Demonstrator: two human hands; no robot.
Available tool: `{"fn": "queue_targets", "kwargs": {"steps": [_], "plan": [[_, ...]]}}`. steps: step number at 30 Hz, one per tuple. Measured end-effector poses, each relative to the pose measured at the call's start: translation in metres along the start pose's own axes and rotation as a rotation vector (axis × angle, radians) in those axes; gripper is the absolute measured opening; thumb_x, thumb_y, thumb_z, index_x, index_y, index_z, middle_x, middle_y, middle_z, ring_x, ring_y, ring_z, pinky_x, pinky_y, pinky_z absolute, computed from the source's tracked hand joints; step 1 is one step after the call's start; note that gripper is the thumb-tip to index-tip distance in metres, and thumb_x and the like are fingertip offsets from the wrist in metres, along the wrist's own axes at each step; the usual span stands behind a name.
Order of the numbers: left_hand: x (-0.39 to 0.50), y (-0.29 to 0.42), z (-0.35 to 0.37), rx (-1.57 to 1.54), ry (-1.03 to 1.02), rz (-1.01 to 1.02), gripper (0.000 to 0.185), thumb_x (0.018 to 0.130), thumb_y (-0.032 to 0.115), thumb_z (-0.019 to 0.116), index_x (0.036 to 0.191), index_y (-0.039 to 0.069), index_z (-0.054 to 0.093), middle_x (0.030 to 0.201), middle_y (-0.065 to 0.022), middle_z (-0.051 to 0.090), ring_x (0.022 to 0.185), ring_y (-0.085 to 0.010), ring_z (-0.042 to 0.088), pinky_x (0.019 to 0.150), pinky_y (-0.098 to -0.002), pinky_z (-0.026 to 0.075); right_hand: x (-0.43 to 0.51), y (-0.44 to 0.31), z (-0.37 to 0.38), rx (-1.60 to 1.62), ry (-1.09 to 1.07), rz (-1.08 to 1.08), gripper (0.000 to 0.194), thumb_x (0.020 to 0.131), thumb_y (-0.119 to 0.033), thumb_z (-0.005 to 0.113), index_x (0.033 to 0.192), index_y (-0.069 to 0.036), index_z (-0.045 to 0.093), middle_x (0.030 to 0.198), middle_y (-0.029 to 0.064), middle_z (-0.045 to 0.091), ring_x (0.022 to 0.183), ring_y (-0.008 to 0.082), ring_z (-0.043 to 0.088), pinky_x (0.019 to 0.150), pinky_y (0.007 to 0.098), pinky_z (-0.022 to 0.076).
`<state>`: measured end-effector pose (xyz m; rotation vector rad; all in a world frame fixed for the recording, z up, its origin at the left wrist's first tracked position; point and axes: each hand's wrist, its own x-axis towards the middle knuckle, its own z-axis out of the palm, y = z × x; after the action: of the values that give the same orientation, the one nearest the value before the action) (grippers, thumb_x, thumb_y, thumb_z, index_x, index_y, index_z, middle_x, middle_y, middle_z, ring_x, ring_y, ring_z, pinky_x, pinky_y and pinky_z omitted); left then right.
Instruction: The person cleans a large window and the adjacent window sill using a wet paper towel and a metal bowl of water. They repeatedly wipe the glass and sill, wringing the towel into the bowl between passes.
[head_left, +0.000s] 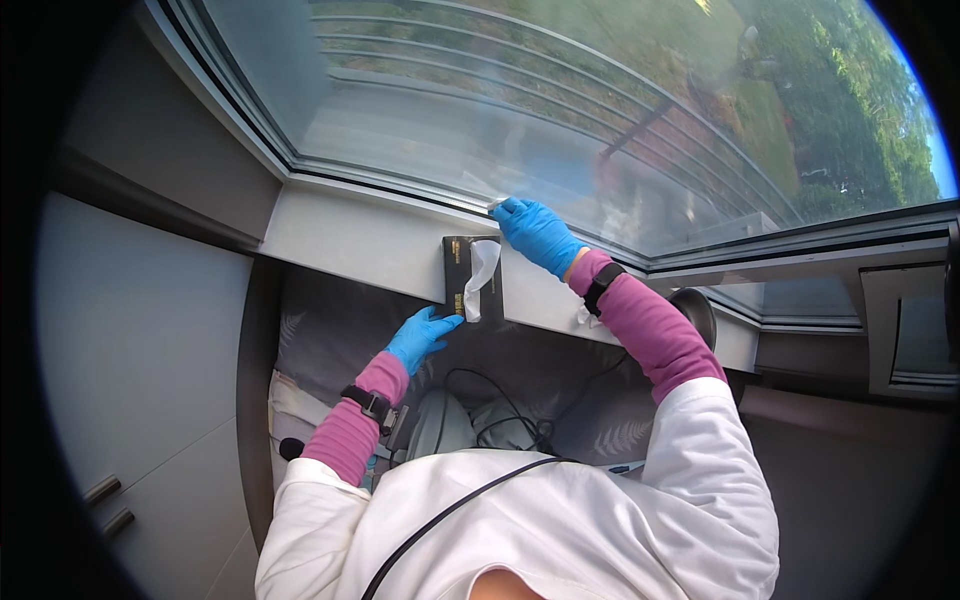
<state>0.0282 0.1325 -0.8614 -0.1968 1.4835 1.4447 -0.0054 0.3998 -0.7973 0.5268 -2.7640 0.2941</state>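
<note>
My right hand (540, 236), in a blue glove, pinches a small piece of white tissue (496, 203) against the lower edge of the window pane (450, 127). Below it, a black tissue box (457, 274) with gold print sits on the white windowsill (352, 240) and juts past its front edge. A white tissue (482, 277) sticks up out of the box's slot. My left hand (424, 339), gloved too, has its fingers spread, with a fingertip at the box's near left corner. Whether that fingertip presses on the box is hard to tell.
A crumpled tissue (587, 316) and a dark round object (694, 313) are partly behind my right forearm. Black cables (517, 427) lie over the grey fern-patterned fabric (600, 405) below the sill. A white cabinet (142, 337) with handles stands at the left.
</note>
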Motion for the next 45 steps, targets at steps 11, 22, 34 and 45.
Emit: {"fn": "queue_targets", "kwargs": {"steps": [11, 22, 34, 45], "plan": [[0.012, -0.017, -0.013, -0.104, -0.091, 0.053, 0.045, 0.085, 0.021, 0.071, 0.12, -0.003, 0.057, 0.11, -0.0098, 0.063, 0.101, -0.0175, 0.06, 0.089, -0.0304, 0.047, 0.112, -0.041, -0.138, -0.329, 0.892, 0.049, 0.063, 0.065, 0.015, 0.054, 0.119, -0.014, 0.068, 0.109, 0.0046, 0.061, 0.099, 0.0235, 0.054, 0.086, 0.0323, 0.0448], [-0.06, -0.044, -0.106, -0.014, -0.083, 0.136, 0.057, 0.08, 0.013, 0.075, 0.128, -0.008, 0.052, 0.115, -0.0099, 0.062, 0.102, -0.0155, 0.059, 0.091, -0.027, 0.047, 0.073, -0.03, -0.015, -0.084, -0.117, -0.133, 0.03, 0.078, -0.001, 0.056, 0.107, -0.006, 0.06, 0.105, 0.01, 0.06, 0.09, 0.0277, 0.061, 0.075, 0.037, 0.051], [-0.084, -0.069, -0.139, -0.357, 0.027, 0.272, 0.053, 0.085, -0.001, 0.062, 0.135, -0.007, 0.045, 0.123, -0.0101, 0.058, 0.106, -0.0159, 0.058, 0.091, -0.0265, 0.048, 0.145, -0.062, -0.026, 0.125, 0.403, -0.155, 0.042, 0.076, 0.002, 0.056, 0.116, -0.01, 0.058, 0.109, 0.008, 0.059, 0.085, 0.0277, 0.059, 0.077, 0.0366, 0.0508], [-0.099, -0.089, -0.146, -0.401, 0.065, 0.246, 0.055, 0.085, 0.0, 0.061, 0.137, -0.005, 0.043, 0.124, -0.0104, 0.057, 0.112, -0.0189, 0.055, 0.098, -0.0317, 0.042, 0.177, -0.059, -0.099, -0.324, 0.557, -0.25, 0.046, 0.07, 0.004, 0.059, 0.113, -0.01, 0.065, 0.098, 0.0057, 0.061, 0.086, 0.0258, 0.059, 0.069, 0.036, 0.0494]]}}
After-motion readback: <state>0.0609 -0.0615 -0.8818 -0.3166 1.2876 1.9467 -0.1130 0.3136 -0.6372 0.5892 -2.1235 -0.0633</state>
